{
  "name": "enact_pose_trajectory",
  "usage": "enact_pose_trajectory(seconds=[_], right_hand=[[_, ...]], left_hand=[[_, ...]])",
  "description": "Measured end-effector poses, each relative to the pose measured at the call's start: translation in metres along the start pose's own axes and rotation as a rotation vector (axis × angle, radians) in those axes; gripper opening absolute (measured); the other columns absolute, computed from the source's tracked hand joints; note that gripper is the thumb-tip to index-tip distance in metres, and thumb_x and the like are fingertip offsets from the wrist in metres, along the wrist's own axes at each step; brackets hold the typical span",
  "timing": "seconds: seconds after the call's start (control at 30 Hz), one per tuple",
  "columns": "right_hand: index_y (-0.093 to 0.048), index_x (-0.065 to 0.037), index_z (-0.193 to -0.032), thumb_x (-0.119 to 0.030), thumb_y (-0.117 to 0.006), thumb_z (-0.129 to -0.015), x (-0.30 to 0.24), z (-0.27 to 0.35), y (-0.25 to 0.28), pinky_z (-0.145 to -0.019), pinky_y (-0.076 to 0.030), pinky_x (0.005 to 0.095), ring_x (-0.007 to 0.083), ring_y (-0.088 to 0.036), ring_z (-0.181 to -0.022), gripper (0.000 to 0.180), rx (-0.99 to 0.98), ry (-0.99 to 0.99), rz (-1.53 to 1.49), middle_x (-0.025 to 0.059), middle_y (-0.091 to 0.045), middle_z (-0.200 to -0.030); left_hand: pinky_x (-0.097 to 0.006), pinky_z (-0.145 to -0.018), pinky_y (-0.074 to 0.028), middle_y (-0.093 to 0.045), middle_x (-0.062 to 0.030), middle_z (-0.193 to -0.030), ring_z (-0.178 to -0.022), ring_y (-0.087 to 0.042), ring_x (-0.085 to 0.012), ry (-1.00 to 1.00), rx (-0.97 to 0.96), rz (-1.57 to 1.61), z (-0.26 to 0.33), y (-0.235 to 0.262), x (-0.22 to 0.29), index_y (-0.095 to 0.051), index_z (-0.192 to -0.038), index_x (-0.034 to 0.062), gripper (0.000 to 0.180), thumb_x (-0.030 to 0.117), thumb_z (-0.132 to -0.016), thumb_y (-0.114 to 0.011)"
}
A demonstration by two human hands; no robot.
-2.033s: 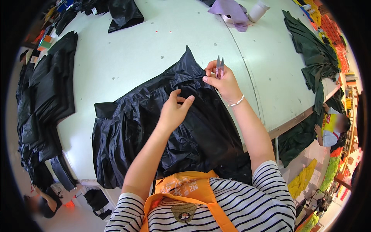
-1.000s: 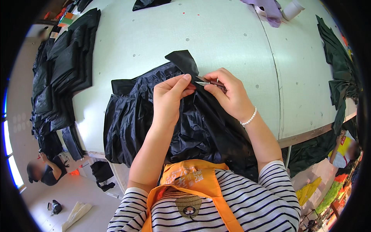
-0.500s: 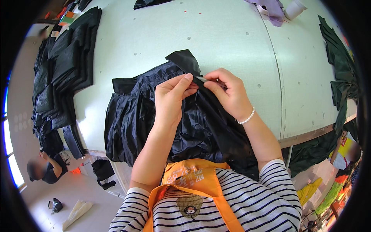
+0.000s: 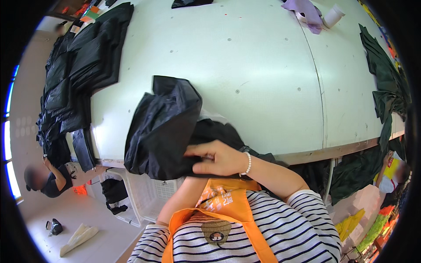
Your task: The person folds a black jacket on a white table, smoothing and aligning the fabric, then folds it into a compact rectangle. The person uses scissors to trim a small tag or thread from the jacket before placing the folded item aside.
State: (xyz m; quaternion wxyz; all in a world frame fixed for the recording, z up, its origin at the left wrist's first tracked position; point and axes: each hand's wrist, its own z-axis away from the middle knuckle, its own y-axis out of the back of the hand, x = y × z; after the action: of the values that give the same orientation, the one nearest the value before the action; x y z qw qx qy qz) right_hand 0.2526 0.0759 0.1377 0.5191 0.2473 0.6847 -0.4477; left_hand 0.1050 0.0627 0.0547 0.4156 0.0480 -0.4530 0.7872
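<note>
A black, slightly shiny fabric garment (image 4: 164,116) is bunched up at the table's near edge, its upper part raised in a loose fold. My left forearm reaches up under it, and the cloth hides that hand and its fingers. My right hand (image 4: 219,158), with a beaded bracelet at the wrist, is against the near side of the garment. Its fingers point left over the cloth with the thumb apart, slightly blurred. Something whitish and sheer shows just behind the bunched cloth.
Stacks of folded black garments (image 4: 90,57) cover the table's left side. Dark green cloth (image 4: 386,83) hangs over the right edge. A purple cloth (image 4: 309,15) and a white cup-like object (image 4: 334,16) lie far right. Below the near edge stands a white basket (image 4: 147,199). Co-workers are at both sides.
The spread garment has been gathered up and pulled nearer and left. My hands have parted from their pinch at its top edge; the left went under the cloth, the right came down toward me.
</note>
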Motion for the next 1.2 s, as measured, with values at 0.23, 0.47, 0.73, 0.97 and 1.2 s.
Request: enact_pose_trajectory(seconds=[0.23, 0.47, 0.73, 0.97, 1.2], right_hand=[[-0.052, 0.001, -0.127, 0.001, -0.052, -0.083, -0.001, 0.017, -0.047, -0.074, -0.046, 0.0220, 0.0108, -0.062, -0.086, 0.043, -0.100, -0.025, 0.158, 0.0149, -0.056, -0.129], [-0.043, -0.012, -0.136, 0.005, -0.063, -0.074, 0.088, -0.012, -0.110, -0.076, -0.047, 0.0275, 0.0171, -0.058, -0.094, 0.067, 0.366, 0.200, 0.572, 0.0070, -0.046, -0.139], [-0.058, -0.004, -0.106, 0.000, -0.060, -0.074, 0.135, 0.026, -0.157, -0.077, -0.050, 0.0355, 0.0322, -0.063, -0.089, 0.032, 0.287, 0.121, 0.962, 0.0159, -0.065, -0.096], [-0.054, 0.001, -0.097, 0.017, -0.046, -0.059, 0.072, 0.286, -0.141, -0.096, -0.040, 0.0356, 0.0350, -0.052, -0.113, 0.042, 0.889, -0.110, 1.457, 0.0153, -0.056, -0.114], [-0.049, 0.007, -0.111, 0.015, -0.031, -0.066, -0.040, 0.372, -0.244, -0.089, -0.042, 0.0305, 0.0286, -0.057, -0.091, 0.049, 1.310, -0.337, 1.490, 0.0203, -0.058, -0.097]], left_hand=[[-0.027, -0.084, -0.041, -0.056, -0.0083, -0.101, -0.094, -0.053, -0.0159, -0.172, -0.180, -0.475, 0.159, 0.053, 0.084, -0.045, -0.120, -0.0056, 0.077, 0.062, -0.084, -0.051], [-0.027, -0.073, -0.044, -0.061, -0.0082, -0.084, -0.079, -0.058, -0.0154, -0.276, -0.392, -0.832, 0.261, 0.109, 0.119, -0.052, -0.109, -0.0109, 0.090, 0.073, -0.075, -0.054], [-0.028, -0.093, -0.043, -0.058, -0.0061, -0.117, -0.104, -0.056, -0.0142, -0.337, -0.409, -0.882, 0.301, 0.189, 0.125, -0.044, -0.133, -0.0026, 0.080, 0.043, -0.075, -0.075], [-0.039, -0.087, -0.047, -0.059, -0.0209, -0.107, -0.099, -0.060, -0.0357, -0.402, -0.600, -1.705, 0.289, 0.149, 0.097, -0.053, -0.119, 0.0006, 0.046, 0.005, -0.075, -0.066], [-0.042, -0.067, -0.051, -0.064, -0.0163, -0.070, -0.070, -0.063, -0.0376, -0.331, -0.970, -1.886, 0.285, 0.075, 0.098, -0.066, -0.083, 0.0069, 0.031, 0.035, -0.072, -0.073]])
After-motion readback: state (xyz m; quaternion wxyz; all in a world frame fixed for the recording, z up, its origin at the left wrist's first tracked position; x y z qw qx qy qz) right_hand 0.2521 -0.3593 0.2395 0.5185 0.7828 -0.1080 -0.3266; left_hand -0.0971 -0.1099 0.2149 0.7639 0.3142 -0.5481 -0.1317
